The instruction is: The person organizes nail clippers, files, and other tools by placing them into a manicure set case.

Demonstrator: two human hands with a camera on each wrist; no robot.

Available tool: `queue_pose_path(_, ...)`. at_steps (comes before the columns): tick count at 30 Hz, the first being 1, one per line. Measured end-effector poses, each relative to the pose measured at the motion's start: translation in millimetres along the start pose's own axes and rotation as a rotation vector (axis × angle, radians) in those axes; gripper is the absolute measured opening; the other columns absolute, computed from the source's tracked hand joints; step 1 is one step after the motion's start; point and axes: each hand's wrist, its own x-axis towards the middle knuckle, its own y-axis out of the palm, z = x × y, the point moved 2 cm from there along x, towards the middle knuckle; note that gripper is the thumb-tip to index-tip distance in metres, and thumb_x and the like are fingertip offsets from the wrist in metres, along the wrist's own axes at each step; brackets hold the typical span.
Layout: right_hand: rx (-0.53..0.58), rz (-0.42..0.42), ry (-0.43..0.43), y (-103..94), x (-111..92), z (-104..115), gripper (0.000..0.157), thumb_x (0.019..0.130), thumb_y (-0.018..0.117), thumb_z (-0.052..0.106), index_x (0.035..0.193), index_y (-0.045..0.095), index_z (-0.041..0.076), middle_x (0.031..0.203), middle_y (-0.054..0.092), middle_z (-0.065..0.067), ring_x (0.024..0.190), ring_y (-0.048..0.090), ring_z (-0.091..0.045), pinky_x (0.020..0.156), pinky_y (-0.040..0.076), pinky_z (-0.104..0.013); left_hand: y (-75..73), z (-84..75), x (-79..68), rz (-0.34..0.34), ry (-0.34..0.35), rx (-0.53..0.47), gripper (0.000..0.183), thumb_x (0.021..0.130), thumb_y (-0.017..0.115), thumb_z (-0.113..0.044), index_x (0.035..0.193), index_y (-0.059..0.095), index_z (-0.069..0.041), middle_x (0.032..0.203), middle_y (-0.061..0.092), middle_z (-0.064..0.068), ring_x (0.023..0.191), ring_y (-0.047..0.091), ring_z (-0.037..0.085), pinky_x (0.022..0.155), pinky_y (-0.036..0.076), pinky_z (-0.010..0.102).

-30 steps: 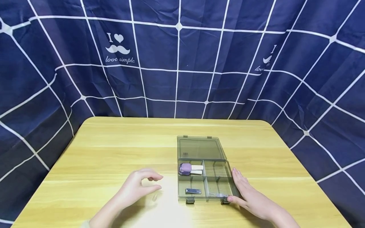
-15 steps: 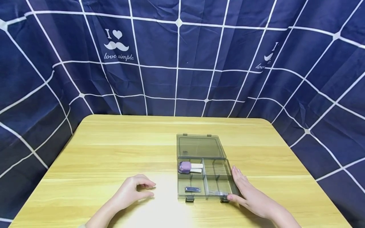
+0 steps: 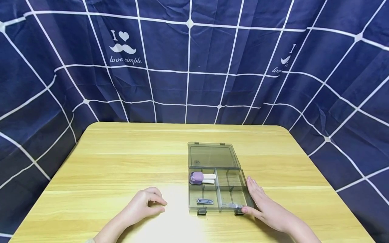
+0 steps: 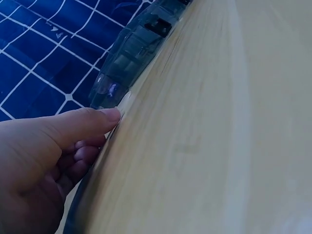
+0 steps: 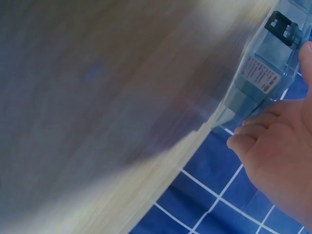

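Observation:
In the head view my left hand (image 3: 144,206) is low over the table, left of the organizer box, thumb and index finger close together. In the left wrist view a small clear oval piece (image 4: 126,102) shows at the thumb tip, where I pinch it; the index fingertip is hidden there. My right hand (image 3: 268,208) rests along the right side of the smoky see-through organizer box (image 3: 226,210), thumb at its front right corner. Two purple nail polish bottles (image 3: 196,178) with white caps lie in its back left part. A nail clipper (image 3: 205,201) lies in the front left.
The box's lid (image 3: 214,156) lies folded back behind it. Two dark latches (image 3: 202,211) stick out at the front. A white label (image 5: 262,74) is on the box in the right wrist view. Blue gridded cloth (image 3: 164,50) surrounds the wooden table (image 3: 127,158).
My left hand has drawn a little left, and its thumb and index finger have come closer together around the clear piece that lay on the table. The right hand stays at the box.

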Motion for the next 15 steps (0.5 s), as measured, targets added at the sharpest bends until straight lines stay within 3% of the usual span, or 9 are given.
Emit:
queue_pose_path(8,0.005,0.004,0.000,-2.2,0,4,0.088,0.092,0.060,0.043,0.150,0.013,-0.005,0.154,0.011,-0.027,0.138,0.012,-0.048,0.104,-0.005,-0.006,-2.2,-6.7,2.6,0.019,-0.010,0.041,0.007,0.085,0.072,-0.012,0.086,0.070,-0.019,0.086,0.059,-0.013,0.081,0.054,0.005,0.073,0.051,0.022)
queue_pose_path(15,0.009,0.010,0.006,-3.9,-1,5,0.088,0.092,0.059,0.043,0.149,0.014,-0.006,0.154,0.011,-0.027,0.138,0.012,-0.047,0.104,-0.005,-0.006,-7.5,-14.2,8.2,-0.009,-0.137,-0.025,0.007,0.086,0.070,-0.014,0.084,0.069,-0.020,0.081,0.062,-0.010,0.076,0.055,0.007,0.068,0.050,0.023)
